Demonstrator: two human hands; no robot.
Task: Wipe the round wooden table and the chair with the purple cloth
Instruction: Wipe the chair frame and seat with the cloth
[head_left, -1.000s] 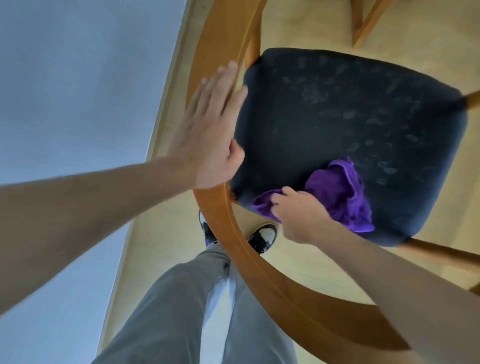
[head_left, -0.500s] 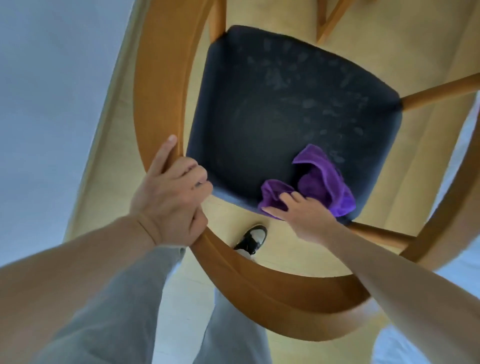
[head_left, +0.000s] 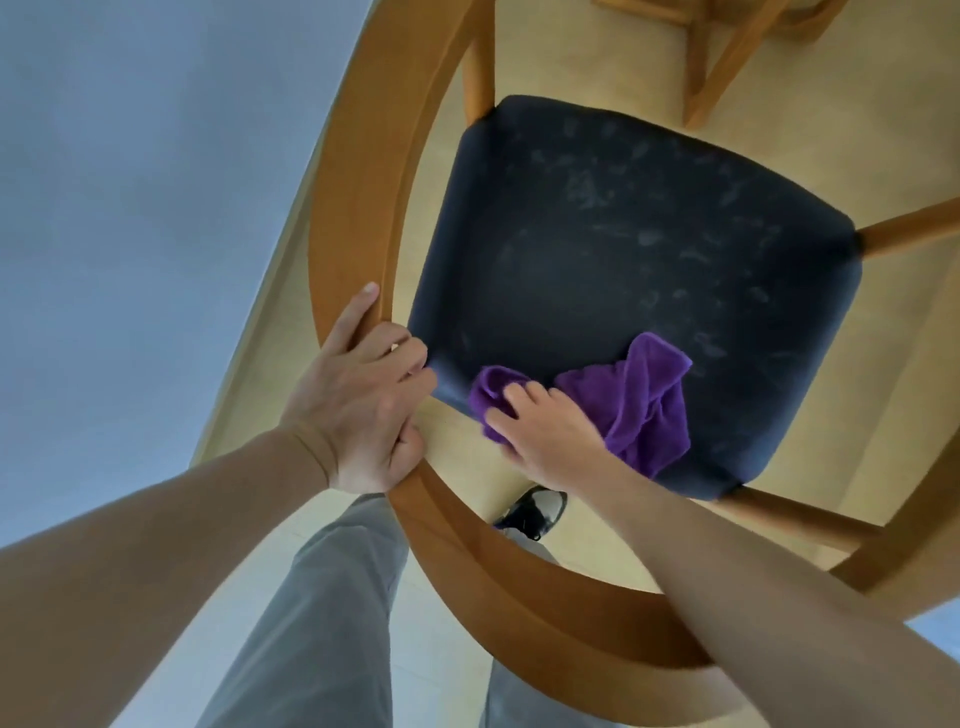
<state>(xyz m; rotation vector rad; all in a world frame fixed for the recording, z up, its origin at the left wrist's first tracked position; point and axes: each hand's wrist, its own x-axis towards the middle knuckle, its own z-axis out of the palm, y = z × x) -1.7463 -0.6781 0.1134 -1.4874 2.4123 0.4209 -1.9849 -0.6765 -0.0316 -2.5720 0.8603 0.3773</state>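
I look straight down on a wooden chair with a curved backrest rail (head_left: 358, 208) and a dark navy seat cushion (head_left: 623, 249) flecked with pale smudges. My left hand (head_left: 358, 400) grips the curved rail at the seat's near left corner, fingers wrapped over the wood. My right hand (head_left: 545, 431) holds the bunched purple cloth (head_left: 649, 405) against the near edge of the cushion. The cloth spreads to the right of my fingers. The round table's top is out of view.
A grey-blue wall (head_left: 130, 208) fills the left side. Pale wooden floor (head_left: 597, 47) lies under the chair. Wooden legs (head_left: 722, 62) of other furniture stand at the top right. My grey trouser legs (head_left: 322, 623) and a black-and-white shoe (head_left: 535, 512) are below the rail.
My left hand went from flat against the rail to gripping it. The cloth and my right hand slid left along the cushion's near edge. The view shifted over the chair.
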